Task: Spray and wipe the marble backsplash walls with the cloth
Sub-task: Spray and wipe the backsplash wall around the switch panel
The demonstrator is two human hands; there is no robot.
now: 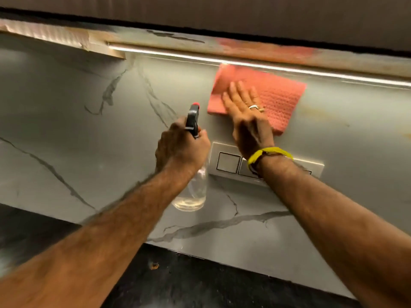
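Your two bare forearms reach up from the bottom of the view, over a dark speckled countertop (pixel 200 283), toward the wall. Your left hand (pixel 180 150) is wrapped around the neck of a clear spray bottle (pixel 195 187), fingers curled by its black trigger, the red-tipped nozzle aimed at the wall. The bottle looks nearly empty, with a little liquid at the base.

Your right hand (pixel 246 112), fingers straight and spread, presses a pink cloth (pixel 280 101) flat against the marble backsplash (pixel 66 130), just under the lit strip (pixel 178 54) below the cabinet. The cloth is a folded rectangle with a waffle texture; its left part is blurred. A yellow band (pixel 266 153) circles that wrist.

You appear to be in the wiping step, working the upper wall. Just below the cloth sits a white switch plate (pixel 229 162); the next pass probably calls for steering around it and keeping spray off it.

The marble is pale grey with dark branching veins, and the stretch to the left likely awaits cleaning.
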